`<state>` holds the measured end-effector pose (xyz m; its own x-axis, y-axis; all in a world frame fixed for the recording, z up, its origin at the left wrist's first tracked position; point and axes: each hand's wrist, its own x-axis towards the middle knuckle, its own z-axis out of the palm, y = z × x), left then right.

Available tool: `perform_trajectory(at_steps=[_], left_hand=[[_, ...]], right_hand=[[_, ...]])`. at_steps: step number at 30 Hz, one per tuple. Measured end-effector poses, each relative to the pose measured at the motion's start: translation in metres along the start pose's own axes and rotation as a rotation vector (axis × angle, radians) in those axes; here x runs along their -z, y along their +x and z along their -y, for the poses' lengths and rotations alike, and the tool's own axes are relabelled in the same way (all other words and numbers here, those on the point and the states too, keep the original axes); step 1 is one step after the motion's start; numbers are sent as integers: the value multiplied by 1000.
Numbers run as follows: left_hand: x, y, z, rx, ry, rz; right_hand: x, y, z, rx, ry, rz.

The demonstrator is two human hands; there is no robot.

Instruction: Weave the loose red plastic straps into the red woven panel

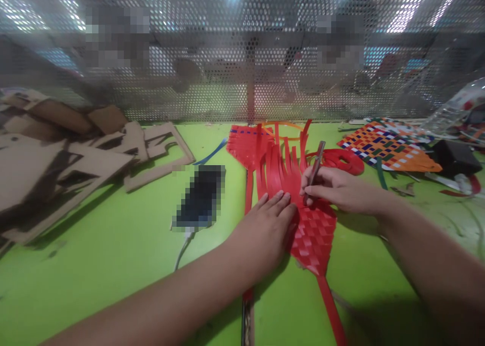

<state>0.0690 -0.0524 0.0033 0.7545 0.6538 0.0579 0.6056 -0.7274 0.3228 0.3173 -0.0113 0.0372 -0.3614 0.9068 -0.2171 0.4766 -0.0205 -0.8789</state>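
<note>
Right hand [333,187] grips tool [318,160] at red weave [314,235] edge (green tabletop [364,260] alongside).

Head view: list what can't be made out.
All in the head view:
Red weave under the left hand: covered by that hand.
Tip of the slim tool in the right hand: too small, blurred.
Lower end of the red strap: cut off by bottom edge.
Screen of the phone: pixelated.
</note>
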Motion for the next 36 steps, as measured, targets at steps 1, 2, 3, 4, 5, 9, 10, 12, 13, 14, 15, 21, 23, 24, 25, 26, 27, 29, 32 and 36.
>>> perform_trajectory(at_steps=[1,2,3,4,5,9,10,12,13,14,15,21,23,24,25,26,27,29,32,36], left_hand=[[0,0,0,-1,1,1],[0,1,0,-1,4,2],[0,1,0,-3,7,2],[0,1,0,-4,10,1],[0,1,0,-3,14,1],[-2,1,1,-4,13,-3],[-3,1,1,-4,8,-8],[-4,0,1,-1,-11,-28],[-4,0,1,4,-23,-43],[-3,0,1,14,-37,-63],[-2,-1,1,29,-56,-82],[1,4,4,159,-287,-180],[-1,7,6,187,-380,-216],[-3,9,6,200,-432,-229],[-4,11,7,211,-488,-237],[-5,13,7,218,-551,-240],[-5,15,7,223,-619,-241],[-2,20,6,235,-767,-247],[4,26,6,281,-995,-218],[13,33,11,440,-1168,-170]], right_hand=[[-1,1,0,7,-7,-8],[-2,2,-1,16,-12,-14],[-3,2,-1,24,-11,-17],[-4,3,-1,34,-3,-20],[-4,3,-1,44,13,-24],[-7,5,-2,49,84,-14],[-8,6,-3,38,100,-11],[-10,6,-7,11,130,-10],[-12,5,-9,1,149,-19],[-13,5,-11,-9,174,-31],[-15,4,-12,-18,200,-43],[-19,4,-16,-53,293,-34],[-19,5,-16,-56,305,-31],[-20,6,-16,-58,312,-31],[-20,6,-15,-60,318,-32],[-20,6,-15,-63,323,-33],[-21,6,-14,-66,326,-32],[-21,5,-13,-70,327,-25],[-21,5,-11,-73,329,-10],[-21,7,-13,-73,344,-6]])
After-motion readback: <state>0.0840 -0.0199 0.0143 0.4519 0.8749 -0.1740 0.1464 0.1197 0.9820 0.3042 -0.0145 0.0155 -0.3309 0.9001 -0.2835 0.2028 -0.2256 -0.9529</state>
